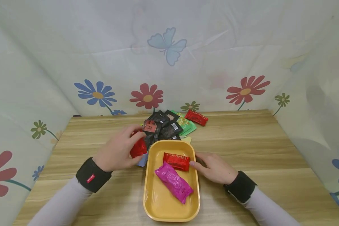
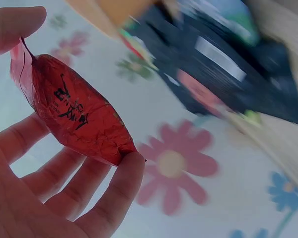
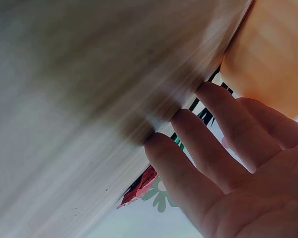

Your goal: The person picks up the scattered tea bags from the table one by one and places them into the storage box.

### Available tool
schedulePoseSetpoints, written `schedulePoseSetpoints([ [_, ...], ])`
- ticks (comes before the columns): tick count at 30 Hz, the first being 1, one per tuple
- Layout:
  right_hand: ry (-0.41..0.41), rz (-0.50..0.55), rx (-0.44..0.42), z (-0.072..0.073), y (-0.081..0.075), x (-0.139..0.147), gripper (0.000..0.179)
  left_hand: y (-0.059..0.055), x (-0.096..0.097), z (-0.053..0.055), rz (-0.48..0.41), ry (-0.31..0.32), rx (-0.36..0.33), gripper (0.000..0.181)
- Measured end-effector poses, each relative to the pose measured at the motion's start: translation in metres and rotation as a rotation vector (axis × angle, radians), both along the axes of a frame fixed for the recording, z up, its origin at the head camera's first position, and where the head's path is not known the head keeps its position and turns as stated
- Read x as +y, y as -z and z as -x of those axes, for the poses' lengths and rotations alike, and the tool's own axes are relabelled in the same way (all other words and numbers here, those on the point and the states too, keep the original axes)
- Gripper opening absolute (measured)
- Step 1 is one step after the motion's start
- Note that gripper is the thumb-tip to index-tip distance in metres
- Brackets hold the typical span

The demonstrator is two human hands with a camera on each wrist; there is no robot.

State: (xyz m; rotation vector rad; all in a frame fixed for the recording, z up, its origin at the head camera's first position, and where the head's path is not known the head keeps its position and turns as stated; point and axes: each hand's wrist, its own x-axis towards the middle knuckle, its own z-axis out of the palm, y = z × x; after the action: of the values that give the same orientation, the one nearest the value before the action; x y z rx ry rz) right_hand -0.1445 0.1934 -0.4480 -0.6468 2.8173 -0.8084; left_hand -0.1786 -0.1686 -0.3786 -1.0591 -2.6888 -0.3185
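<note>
My left hand (image 1: 120, 149) holds a red foil packet (image 2: 82, 109) between thumb and fingers, left of the yellow tray (image 1: 172, 216). Black print shows on the foil in the left wrist view. My right hand (image 1: 216, 168) is at the tray's right side, the thumb over the rim and the other fingers along the outside. In the right wrist view those fingers (image 3: 208, 153) reach down to the tabletop beside the tray. Inside the tray lie another red packet (image 1: 176, 161) and, slanting below it, a shiny magenta packet (image 1: 173, 182).
Beyond the tray is a heap of black sachets (image 1: 169, 128), with green packets (image 1: 186, 124) at its right. A further red packet (image 1: 196, 117) lies near the table's back edge. A blue packet (image 1: 142, 160) shows partly below my left hand. Flower-patterned cloth (image 1: 169, 78) encloses the wooden table (image 1: 243, 141).
</note>
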Motion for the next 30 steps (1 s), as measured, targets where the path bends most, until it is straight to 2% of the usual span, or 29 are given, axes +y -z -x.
schedulePoseSetpoints([
  [3,-0.003,0.005,0.010,0.000,0.000,0.000,0.057,-0.006,0.014,-0.018,0.027,0.063,0.029,0.072],
  [6,-0.006,0.007,0.013,0.000,0.001,0.000,0.057,-0.010,0.025,-0.037,0.055,0.114,0.018,0.073],
  [10,-0.009,0.007,0.012,0.000,0.002,0.001,0.058,-0.012,0.037,-0.062,0.093,0.179,-0.029,0.073],
  [14,-0.006,0.009,0.003,0.000,0.002,0.001,0.059,-0.012,0.046,-0.081,0.121,0.251,-0.078,0.073],
  [18,-0.005,0.016,0.000,0.000,0.004,0.002,0.058,-0.012,0.052,-0.097,0.133,0.257,-0.166,0.091],
  [21,-0.010,0.020,0.013,0.000,0.005,0.003,0.057,-0.012,0.053,-0.101,0.121,0.238,-0.193,0.101],
  [23,-0.012,0.018,0.020,-0.001,0.006,0.003,0.056,-0.011,0.053,-0.099,0.102,0.234,-0.172,0.103],
  [27,-0.019,0.017,0.023,-0.001,0.006,0.003,0.057,-0.012,0.054,-0.088,0.083,0.213,-0.114,0.104],
  [30,-0.023,0.020,0.021,-0.001,0.007,0.003,0.058,-0.013,0.055,-0.075,0.076,0.195,-0.070,0.102],
])
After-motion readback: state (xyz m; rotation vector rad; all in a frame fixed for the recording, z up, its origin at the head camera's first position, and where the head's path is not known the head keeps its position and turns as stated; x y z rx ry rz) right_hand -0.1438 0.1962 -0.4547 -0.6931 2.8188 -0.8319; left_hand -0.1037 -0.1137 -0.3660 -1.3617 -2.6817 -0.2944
